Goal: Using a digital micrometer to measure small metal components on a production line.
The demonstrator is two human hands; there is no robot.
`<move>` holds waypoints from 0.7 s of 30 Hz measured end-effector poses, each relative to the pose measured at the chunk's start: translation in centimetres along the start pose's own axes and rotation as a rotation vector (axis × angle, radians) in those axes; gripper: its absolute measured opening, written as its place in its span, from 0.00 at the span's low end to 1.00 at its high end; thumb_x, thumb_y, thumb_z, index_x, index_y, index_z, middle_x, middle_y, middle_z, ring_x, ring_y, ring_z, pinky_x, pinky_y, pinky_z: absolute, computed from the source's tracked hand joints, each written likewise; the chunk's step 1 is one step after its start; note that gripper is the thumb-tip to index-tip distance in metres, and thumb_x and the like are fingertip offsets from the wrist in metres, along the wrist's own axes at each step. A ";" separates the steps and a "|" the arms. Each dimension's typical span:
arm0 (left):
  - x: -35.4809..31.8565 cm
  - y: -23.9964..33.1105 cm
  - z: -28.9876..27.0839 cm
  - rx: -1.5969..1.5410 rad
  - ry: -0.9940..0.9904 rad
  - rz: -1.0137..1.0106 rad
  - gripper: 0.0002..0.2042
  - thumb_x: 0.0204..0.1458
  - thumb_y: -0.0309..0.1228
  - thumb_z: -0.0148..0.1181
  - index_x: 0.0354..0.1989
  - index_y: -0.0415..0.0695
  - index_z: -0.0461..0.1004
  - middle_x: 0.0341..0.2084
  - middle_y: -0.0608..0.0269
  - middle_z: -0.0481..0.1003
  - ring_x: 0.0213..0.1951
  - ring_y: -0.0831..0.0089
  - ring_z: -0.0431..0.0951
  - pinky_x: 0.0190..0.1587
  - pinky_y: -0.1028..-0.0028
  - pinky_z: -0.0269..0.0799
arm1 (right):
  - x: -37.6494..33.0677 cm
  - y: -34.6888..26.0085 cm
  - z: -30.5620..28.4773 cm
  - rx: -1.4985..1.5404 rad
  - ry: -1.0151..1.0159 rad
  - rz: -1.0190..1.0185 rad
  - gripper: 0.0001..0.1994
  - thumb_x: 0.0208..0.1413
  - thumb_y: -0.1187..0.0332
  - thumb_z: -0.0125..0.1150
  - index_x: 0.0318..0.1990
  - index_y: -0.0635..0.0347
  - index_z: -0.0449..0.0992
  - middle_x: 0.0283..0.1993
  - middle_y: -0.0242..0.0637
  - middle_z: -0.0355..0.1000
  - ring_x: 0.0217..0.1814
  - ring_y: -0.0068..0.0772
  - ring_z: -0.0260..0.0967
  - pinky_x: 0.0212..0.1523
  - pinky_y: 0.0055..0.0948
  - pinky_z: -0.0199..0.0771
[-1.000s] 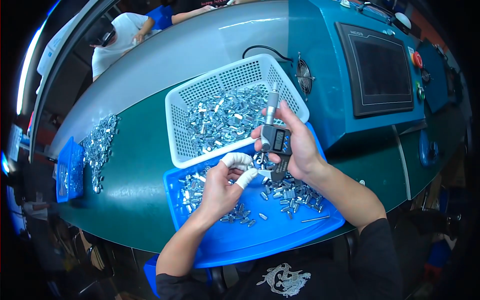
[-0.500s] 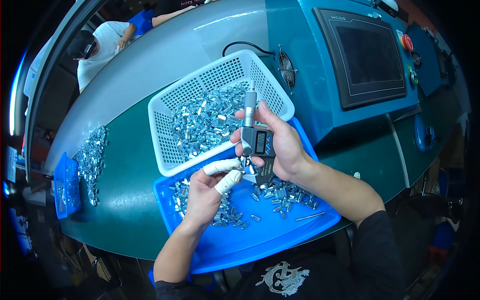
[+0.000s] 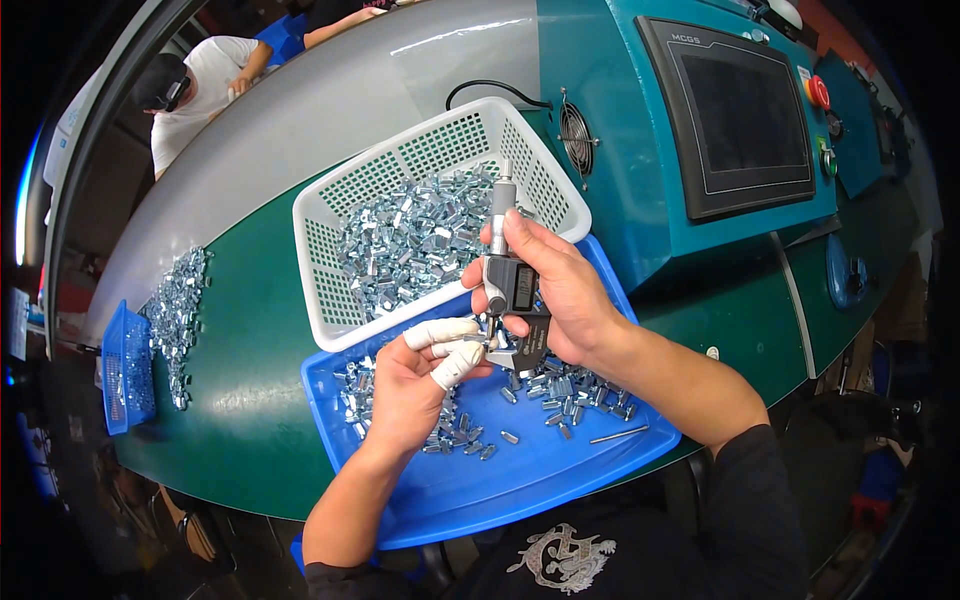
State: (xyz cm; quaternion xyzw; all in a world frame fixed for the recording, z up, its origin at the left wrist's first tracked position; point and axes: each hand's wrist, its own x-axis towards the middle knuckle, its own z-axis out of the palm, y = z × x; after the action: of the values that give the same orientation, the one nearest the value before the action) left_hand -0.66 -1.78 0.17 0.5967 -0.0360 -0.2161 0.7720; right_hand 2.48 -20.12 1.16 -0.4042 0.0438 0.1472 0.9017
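My right hand [image 3: 578, 300] grips a digital micrometer [image 3: 525, 290] upright, its frame in the palm and the thumb lying against the barrel. Below, my left hand [image 3: 405, 395], with white covers on thumb and forefinger, pinches a small silvery metal part [image 3: 488, 341] at the micrometer's jaws. Fingertips hide most of that part, so I cannot tell whether the jaws touch it. Both hands are over a blue tray [image 3: 500, 490] where loose metal parts [image 3: 575, 395] lie. A white basket [image 3: 320, 290] heaped with similar parts stands just beyond.
A thin metal rod [image 3: 619, 435] lies in the tray's right side. Leftward, more metal parts [image 3: 180, 325] are piled beside a small blue basket [image 3: 122, 395]. A teal machine [image 3: 625, 130] with a dark screen [image 3: 740, 110] stands at the right. Another person [image 3: 200, 90] sits at the far left.
My right thumb has shifted left onto the micrometer's barrel. My left hand keeps its pinch at the jaws, nearly in the same place.
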 end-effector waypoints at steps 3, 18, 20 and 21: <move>0.0 0.2 0.1 0.008 0.004 -0.011 0.11 0.51 0.20 0.59 0.44 0.35 0.73 0.37 0.55 0.77 0.39 0.70 0.78 0.41 0.70 0.79 | 0.1 0.0 0.1 -0.004 -0.004 -0.005 0.17 0.64 0.51 0.41 0.43 0.55 0.65 0.34 0.42 0.72 0.29 0.25 0.74 0.13 0.16 0.64; -0.1 -0.6 0.4 0.159 0.022 0.098 0.10 0.51 0.22 0.61 0.42 0.36 0.74 0.35 0.59 0.77 0.37 0.74 0.78 0.42 0.75 0.76 | -0.2 -0.1 0.2 -0.108 0.058 0.021 0.19 0.64 0.50 0.42 0.45 0.57 0.66 0.32 0.36 0.72 0.28 0.21 0.72 0.14 0.15 0.61; -0.1 -0.8 0.4 0.283 0.057 0.130 0.10 0.50 0.25 0.63 0.41 0.38 0.75 0.33 0.64 0.77 0.34 0.79 0.77 0.38 0.79 0.72 | -0.6 -0.4 0.4 -0.098 0.040 0.024 0.19 0.64 0.50 0.42 0.46 0.57 0.66 0.32 0.36 0.72 0.28 0.21 0.72 0.14 0.15 0.61; -0.2 -0.9 0.3 0.333 0.050 0.160 0.10 0.50 0.26 0.64 0.40 0.38 0.75 0.31 0.66 0.77 0.31 0.82 0.75 0.35 0.80 0.71 | -0.7 -0.5 0.5 -0.086 0.030 0.032 0.19 0.64 0.50 0.42 0.46 0.58 0.66 0.32 0.36 0.72 0.28 0.21 0.72 0.14 0.15 0.62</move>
State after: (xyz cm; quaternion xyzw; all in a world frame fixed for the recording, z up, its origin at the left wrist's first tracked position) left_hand -1.18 -2.17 -0.60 0.7167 -0.0992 -0.1303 0.6779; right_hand 1.94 -20.22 1.98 -0.4440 0.0574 0.1571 0.8803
